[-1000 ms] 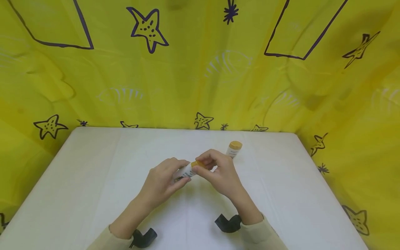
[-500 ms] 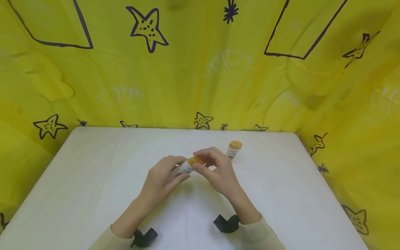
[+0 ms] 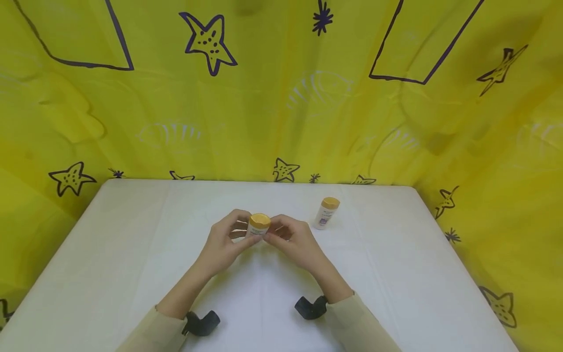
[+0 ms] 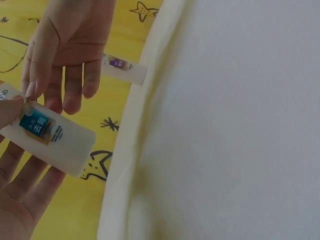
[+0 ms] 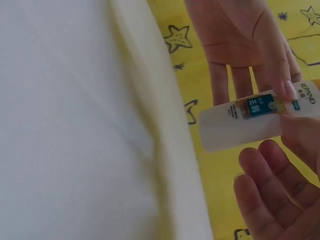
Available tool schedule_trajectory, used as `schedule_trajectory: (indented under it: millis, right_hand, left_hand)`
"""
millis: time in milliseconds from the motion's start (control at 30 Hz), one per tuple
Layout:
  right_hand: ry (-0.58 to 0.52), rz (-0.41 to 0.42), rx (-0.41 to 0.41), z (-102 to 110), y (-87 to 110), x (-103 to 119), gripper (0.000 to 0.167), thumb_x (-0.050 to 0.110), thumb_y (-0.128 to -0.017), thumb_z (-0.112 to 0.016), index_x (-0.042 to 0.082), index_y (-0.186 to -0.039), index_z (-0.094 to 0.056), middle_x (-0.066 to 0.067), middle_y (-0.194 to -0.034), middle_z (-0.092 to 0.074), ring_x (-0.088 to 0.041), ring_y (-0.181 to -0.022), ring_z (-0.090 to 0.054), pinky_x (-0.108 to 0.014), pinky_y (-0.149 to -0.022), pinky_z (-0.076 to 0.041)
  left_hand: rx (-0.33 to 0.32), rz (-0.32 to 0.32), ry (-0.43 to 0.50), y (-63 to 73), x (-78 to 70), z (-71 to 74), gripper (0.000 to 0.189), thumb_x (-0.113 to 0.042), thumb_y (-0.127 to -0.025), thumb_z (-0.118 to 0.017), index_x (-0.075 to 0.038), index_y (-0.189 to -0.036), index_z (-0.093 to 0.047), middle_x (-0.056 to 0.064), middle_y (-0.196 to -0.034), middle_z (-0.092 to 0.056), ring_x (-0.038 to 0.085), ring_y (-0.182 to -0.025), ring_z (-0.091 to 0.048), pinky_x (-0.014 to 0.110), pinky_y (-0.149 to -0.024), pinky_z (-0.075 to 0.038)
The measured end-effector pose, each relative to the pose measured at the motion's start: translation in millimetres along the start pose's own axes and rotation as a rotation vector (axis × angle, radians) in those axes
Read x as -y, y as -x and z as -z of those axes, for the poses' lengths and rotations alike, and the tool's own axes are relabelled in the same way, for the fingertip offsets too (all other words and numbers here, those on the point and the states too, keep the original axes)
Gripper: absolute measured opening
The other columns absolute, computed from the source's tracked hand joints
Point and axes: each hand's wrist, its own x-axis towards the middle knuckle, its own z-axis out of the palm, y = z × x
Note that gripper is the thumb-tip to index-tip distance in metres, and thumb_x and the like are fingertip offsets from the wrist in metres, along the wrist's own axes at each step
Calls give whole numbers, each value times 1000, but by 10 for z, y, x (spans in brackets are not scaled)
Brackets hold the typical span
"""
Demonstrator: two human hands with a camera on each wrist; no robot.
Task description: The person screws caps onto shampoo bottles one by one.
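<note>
Above the table, both hands hold a white bottle point(image 3: 256, 231) with an orange-yellow cap point(image 3: 260, 220), its cap end up. My left hand point(image 3: 224, 242) grips it from the left, thumb across the front and fingers behind. From the other side, my right hand point(image 3: 296, 242) pinches it near the cap between thumb and index finger; its other fingers point(image 5: 262, 190) hang loosely below in the right wrist view. A teal label point(image 5: 260, 105) shows on the bottle's front. Beyond the right hand stands a second white bottle point(image 3: 324, 215) with a matching cap and a purple label mark.
The white-covered table point(image 3: 145, 254) has its far edge against a yellow curtain point(image 3: 264, 98) printed with stars and fish. Black wrist-camera mounts point(image 3: 202, 323) hang at both cuffs, low over the near part of the table.
The held bottle has swung from lying tilted to nearly upright, moving slightly left. My right hand has shifted left with it, uncovering the second bottle, which stays in place.
</note>
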Motion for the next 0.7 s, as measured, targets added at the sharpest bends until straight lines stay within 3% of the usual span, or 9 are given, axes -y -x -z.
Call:
schedule_trajectory:
  millis: [167,267,433,700]
  right_hand:
    - [25,-12,13,-23,-124,-95,19,19,-93,-71,15,-112,-68,-1,-102,-71,-14,-87,-71,-29,-78,-58]
    - [39,-33,15,-37,-219,-144,20,20,-95,-70,14,-114,-68,-1,-105,-71,-15,-88,-70,-28,-79,-58]
    - [41,-90,14,-61,-336,-227,22,20,-95,-69,14,-116,-67,-2,-107,-70,-15,-86,-71,-29,-77,-57]
    - [25,-147,23,-115,-419,-329,22,15,-95,-68,13,-117,-66,-5,-107,-69,-16,-84,-71,-30,-76,-57]
  left_hand:
    - [26,72,72,-117,138,43,32,-15,-87,-78,-16,-113,-59,7,-116,-63,29,-107,-65,36,-88,-58]
    - [18,96,52,-202,227,68,33,-16,-87,-78,-14,-115,-60,8,-117,-63,29,-108,-64,37,-91,-57]
    - [7,104,16,-307,365,74,35,-16,-88,-78,-11,-117,-59,9,-118,-63,30,-110,-64,45,-95,-53]
    - [-13,108,0,-342,490,45,34,-14,-89,-76,-9,-116,-58,10,-121,-62,30,-112,-63,45,-97,-53]
